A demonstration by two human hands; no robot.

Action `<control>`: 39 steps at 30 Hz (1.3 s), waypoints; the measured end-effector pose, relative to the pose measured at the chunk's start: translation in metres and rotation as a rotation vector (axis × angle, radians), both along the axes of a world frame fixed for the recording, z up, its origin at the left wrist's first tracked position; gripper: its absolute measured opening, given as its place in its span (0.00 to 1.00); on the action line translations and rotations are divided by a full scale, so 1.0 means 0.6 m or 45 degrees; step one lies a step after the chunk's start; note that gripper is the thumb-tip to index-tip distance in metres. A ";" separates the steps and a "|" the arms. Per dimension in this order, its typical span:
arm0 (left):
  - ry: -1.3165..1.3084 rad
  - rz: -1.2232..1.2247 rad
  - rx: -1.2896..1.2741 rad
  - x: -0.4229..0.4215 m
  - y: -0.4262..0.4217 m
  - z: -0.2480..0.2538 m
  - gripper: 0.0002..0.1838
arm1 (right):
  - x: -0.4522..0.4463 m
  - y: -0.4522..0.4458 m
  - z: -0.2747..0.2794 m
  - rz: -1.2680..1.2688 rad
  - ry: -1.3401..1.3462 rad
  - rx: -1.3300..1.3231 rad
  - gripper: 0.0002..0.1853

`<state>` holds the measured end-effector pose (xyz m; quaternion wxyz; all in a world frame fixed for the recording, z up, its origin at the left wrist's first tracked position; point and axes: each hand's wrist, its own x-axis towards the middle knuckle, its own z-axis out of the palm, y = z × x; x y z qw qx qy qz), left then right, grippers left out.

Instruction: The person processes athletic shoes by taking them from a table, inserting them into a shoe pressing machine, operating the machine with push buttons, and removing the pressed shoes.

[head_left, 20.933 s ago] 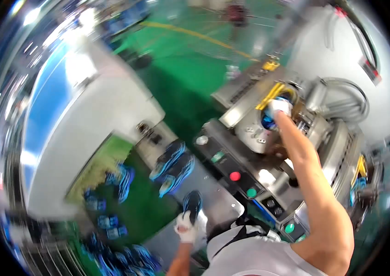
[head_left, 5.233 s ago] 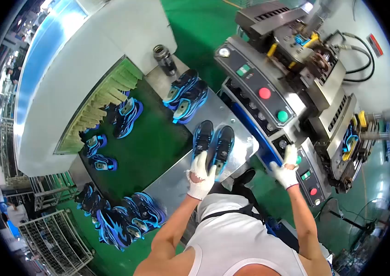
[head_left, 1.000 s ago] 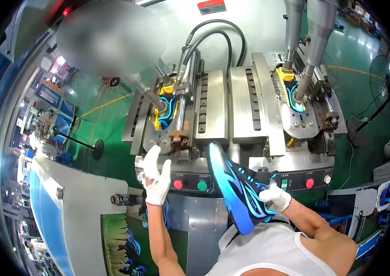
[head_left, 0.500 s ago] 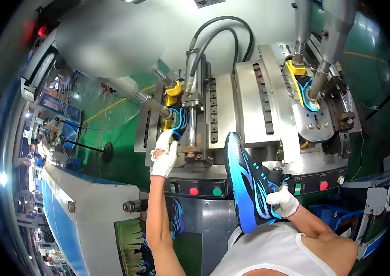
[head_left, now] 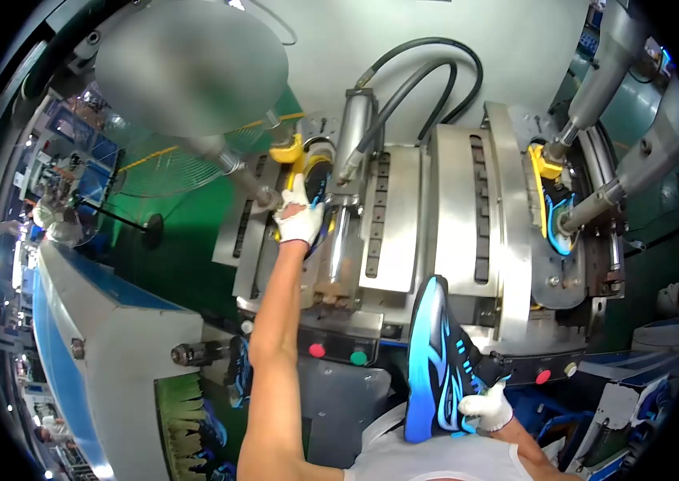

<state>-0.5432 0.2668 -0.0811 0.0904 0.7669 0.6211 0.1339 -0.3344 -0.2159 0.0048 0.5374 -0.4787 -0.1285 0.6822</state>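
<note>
My right hand (head_left: 488, 407), in a white glove, grips a black sneaker (head_left: 445, 361) with a bright blue sole at its heel end. The sneaker stands on its side, toe away from me, in front of the machine. My left hand (head_left: 301, 215), gloved with a torn patch on the back, reaches into the left station. Its fingers are closed around another dark blue sneaker (head_left: 319, 183), largely hidden by the hand. That sneaker lies beside a yellow pad (head_left: 286, 151) and a metal cylinder (head_left: 341, 248).
A third shoe (head_left: 557, 216) is clamped in the right station under metal arms (head_left: 608, 192). Red and green buttons line the front panel (head_left: 339, 349). A grey machine part (head_left: 199, 353) juts out at lower left, near shoes on a green rack (head_left: 179, 417). A fan (head_left: 159, 164) stands behind.
My left hand has moved farther forward onto the shoe in the left station, where the metal arm now stands off it. My right hand still holds its sneaker. The camera view has shifted.
</note>
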 end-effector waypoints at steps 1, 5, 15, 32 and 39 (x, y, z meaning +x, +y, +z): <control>0.120 -0.021 -0.034 0.001 0.014 0.003 0.48 | 0.002 -0.007 -0.004 0.015 -0.088 -0.019 0.36; 0.116 -0.019 -0.115 -0.013 0.056 0.065 0.44 | 0.014 -0.030 -0.051 0.051 -0.209 -0.111 0.37; -0.586 0.098 0.252 -0.230 -0.291 0.253 0.43 | -0.096 0.164 0.071 -0.032 -0.242 0.134 0.20; -0.496 1.125 -0.319 -0.441 -0.930 -0.125 0.39 | -0.274 0.916 -0.288 -0.050 -2.024 0.048 0.06; -0.434 1.441 -0.238 -0.338 -0.993 -0.175 0.34 | -0.339 0.938 -0.256 0.721 -2.558 0.427 0.15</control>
